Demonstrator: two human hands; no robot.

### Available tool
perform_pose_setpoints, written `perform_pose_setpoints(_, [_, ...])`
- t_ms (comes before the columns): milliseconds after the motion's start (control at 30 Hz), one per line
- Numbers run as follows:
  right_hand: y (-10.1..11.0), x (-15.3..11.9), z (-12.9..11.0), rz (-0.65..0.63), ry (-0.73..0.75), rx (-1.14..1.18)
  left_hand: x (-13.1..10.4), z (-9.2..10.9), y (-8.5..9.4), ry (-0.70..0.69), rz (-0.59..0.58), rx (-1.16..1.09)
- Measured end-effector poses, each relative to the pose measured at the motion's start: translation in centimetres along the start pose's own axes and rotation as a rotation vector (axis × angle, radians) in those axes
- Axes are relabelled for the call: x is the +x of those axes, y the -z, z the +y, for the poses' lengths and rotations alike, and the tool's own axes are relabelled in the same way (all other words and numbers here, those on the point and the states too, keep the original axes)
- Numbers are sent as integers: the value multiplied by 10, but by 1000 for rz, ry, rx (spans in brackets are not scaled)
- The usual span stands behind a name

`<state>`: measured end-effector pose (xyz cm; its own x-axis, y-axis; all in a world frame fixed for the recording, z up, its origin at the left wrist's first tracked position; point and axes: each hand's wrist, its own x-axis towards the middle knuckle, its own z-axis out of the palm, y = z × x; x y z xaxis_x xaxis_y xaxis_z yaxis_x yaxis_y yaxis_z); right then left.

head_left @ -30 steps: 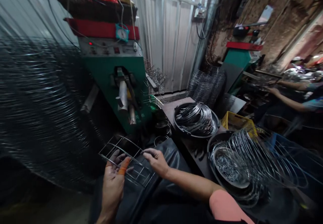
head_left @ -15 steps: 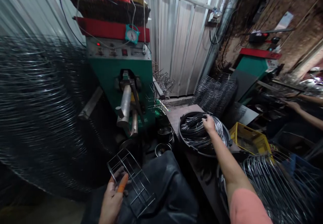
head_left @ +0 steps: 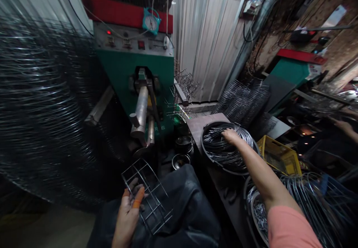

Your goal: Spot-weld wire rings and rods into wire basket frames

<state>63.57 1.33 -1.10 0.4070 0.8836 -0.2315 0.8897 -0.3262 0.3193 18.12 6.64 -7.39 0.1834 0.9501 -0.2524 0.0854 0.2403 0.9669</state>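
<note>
We hold a wire rack (head_left: 151, 192) in our left hand (head_left: 130, 207) at the lower centre-left of the frame. The thumb and fingers pinch one long side of it, and orange wraps (head_left: 138, 197) show on the thumb and on a finger. The rack tilts over the dark apron (head_left: 184, 203) that covers our lap.

Our right hand (head_left: 229, 136), right of centre, reaches into a black basin (head_left: 205, 151) and touches the bent wires (head_left: 223, 154) heaped there. Its fingers curl downward, but the fingertips are hidden, so we cannot tell whether they close on a piece.

Just right of that basin we see a yellow crate (head_left: 279, 154); at the lower right, thin wire loops (head_left: 307, 199) lie beside a bowl of short metal pieces (head_left: 260, 214). A green machine (head_left: 117, 69) stands at the upper centre-left, a teal dial (head_left: 151, 23) hanging on its front. Tall stacks of wirework (head_left: 41, 102) fill the left side. At the right edge we make out a co-worker's hand (head_left: 341, 125), blurred.
</note>
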Motion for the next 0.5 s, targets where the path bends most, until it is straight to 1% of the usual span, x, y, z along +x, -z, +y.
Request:
perform_pose_setpoints(100, [8, -9, 5, 31, -3, -38, 0, 0, 0, -8, -15, -4])
perform_pose_setpoints(233, [14, -11, 9, 10, -13, -57, 0, 0, -2, -1, -9, -33])
perform_pose_setpoints(367, [7, -2, -1, -13, 0, -65, -1, -2, -4, 12, -22, -69])
perform_pose_setpoints(500, [-1, 9, -12, -34, -8, -72, 0, -6, 0, 2, -30, -66])
